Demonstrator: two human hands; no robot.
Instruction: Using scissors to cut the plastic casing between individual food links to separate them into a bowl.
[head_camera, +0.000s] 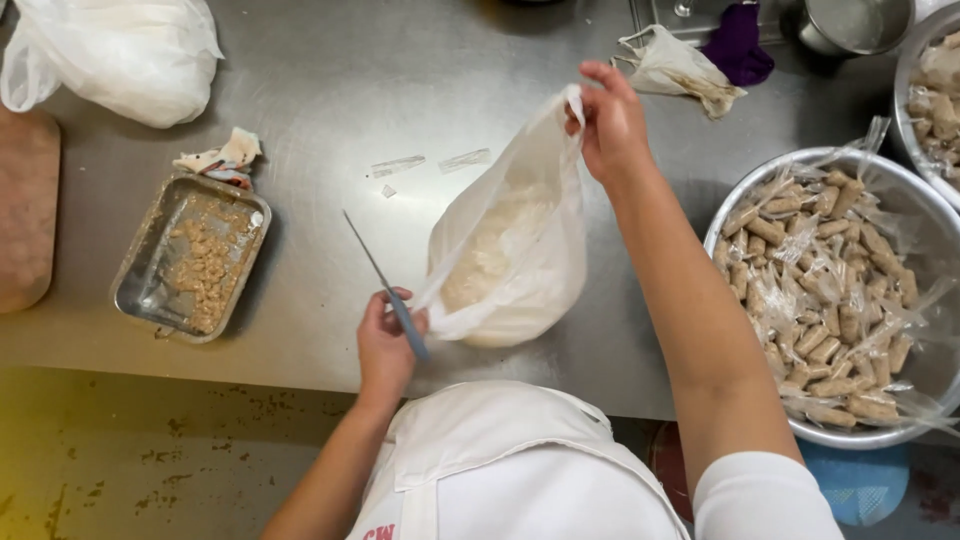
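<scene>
— At the centre of the tabletop (330, 90), what is being handled?

— A white plastic bag (520, 270) with a pale, lumpy filling sunk to its bottom. It rests on the steel just in front of the person's apron. The right hand (610, 120), up at twelve o'clock from the bag, is pinched tight on the bag's top edge and pulls it taut.

— And the left hand?

— The left hand (385, 340), at nine o'clock from the bag, is closed around the blue handle of a thin knife (385, 285); the blade slants away toward eleven o'clock. The same fingers seem to touch a lower corner of the bag.

— Which step would you call this?

— I judge it the opening of the bag: stretched by one hand, knife ready in the other. A cut would call for keeping the plastic tight and the blade clear of the gripping fingers, and for keeping the bag from tipping so the filling does not spill.

— What lies around?

— At three o'clock, a large metal bowl (900, 430) heaped with brown sticks in clear wrappers. At nine o'clock, a small metal tray (135, 285) with crumbly brown bits. At ten o'clock, well apart, another bulging white bag (120, 55). At one o'clock, a crumpled wrapper (675, 65) beside a purple cloth (738, 45).
</scene>
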